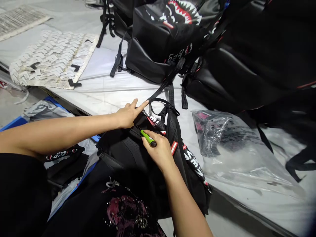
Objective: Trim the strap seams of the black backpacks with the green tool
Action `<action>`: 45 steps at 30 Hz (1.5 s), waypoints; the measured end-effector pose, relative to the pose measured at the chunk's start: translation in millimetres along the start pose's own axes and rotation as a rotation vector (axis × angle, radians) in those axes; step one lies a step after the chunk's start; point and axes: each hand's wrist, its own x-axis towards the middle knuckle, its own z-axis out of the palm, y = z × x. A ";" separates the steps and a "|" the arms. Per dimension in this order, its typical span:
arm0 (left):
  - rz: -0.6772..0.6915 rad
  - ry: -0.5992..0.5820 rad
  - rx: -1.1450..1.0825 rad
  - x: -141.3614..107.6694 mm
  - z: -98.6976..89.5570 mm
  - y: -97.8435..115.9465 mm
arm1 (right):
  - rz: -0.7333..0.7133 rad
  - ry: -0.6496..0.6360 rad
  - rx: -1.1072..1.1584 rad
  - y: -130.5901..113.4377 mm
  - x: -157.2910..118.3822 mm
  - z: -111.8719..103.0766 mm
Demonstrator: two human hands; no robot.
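Note:
A black backpack (123,144) lies tilted at the table's front edge, with its straps and their black, white and red lettered bands turned upward. My left hand (128,114) rests on its upper part, fingers spread, thumb side near the tool tip. Closed round a green-handled screwdriver (147,136) with a black end, my right hand (159,148) lies over the backpack. The tool's thin dark shaft points toward my left palm; its tip is hidden. A loop of black cord (164,100) stands up just beyond my hands, by the backpack's top.
More black backpacks, one with a shark-mouth print (182,13), stand at the back and right. A clear plastic bag (227,148) with dark contents lies right. At left are a sheet with white strips (54,59), several small black pieces and, below, a blue-rimmed crate (14,123).

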 end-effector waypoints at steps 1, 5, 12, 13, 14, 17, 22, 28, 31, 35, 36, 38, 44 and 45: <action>-0.010 -0.014 -0.008 -0.6 -0.1 -0.7 | 0.009 0.003 0.004 0.0 -0.1 0.1; 0.053 -0.029 -0.036 2.9 0.4 -4.3 | 0.066 0.023 0.018 -2.1 3.0 1.0; -0.002 -0.047 -0.020 6.8 -3.7 4.3 | 0.050 0.058 0.129 -5.2 10.2 13.1; -0.007 -0.035 -0.014 7.2 -2.9 5.8 | 0.067 0.074 0.129 -5.5 10.3 14.0; -0.010 -0.018 -0.006 7.8 -1.8 6.8 | 0.082 0.085 0.127 -5.9 10.2 14.0; -0.007 0.021 0.004 9.6 2.6 6.9 | 0.099 0.058 0.090 -7.1 9.3 7.7; 0.051 0.004 -0.039 10.0 5.8 1.9 | 0.121 -0.026 0.042 -10.1 10.2 -6.0; 0.031 0.010 -0.049 10.4 4.6 3.6 | 0.091 -0.043 -0.011 -17.0 16.1 -2.4; 0.027 0.021 -0.053 12.3 5.7 5.4 | 0.108 -0.056 -0.090 -19.4 16.9 -4.8; 0.033 0.020 -0.060 14.5 7.2 6.0 | 0.122 -0.093 -0.023 -18.5 18.6 -10.3; 0.042 0.028 -0.062 14.6 7.1 5.9 | 0.132 -0.099 -0.043 -17.8 19.3 -11.1; 0.053 0.035 -0.064 14.4 6.4 6.0 | 0.143 -0.118 -0.037 -15.9 21.1 -11.8; 0.044 0.023 -0.073 11.1 4.2 6.4 | 0.201 -0.196 0.112 -11.2 23.0 -14.0; 0.049 0.039 -0.074 10.3 4.5 6.5 | 0.218 -0.193 0.086 -11.4 22.2 -15.6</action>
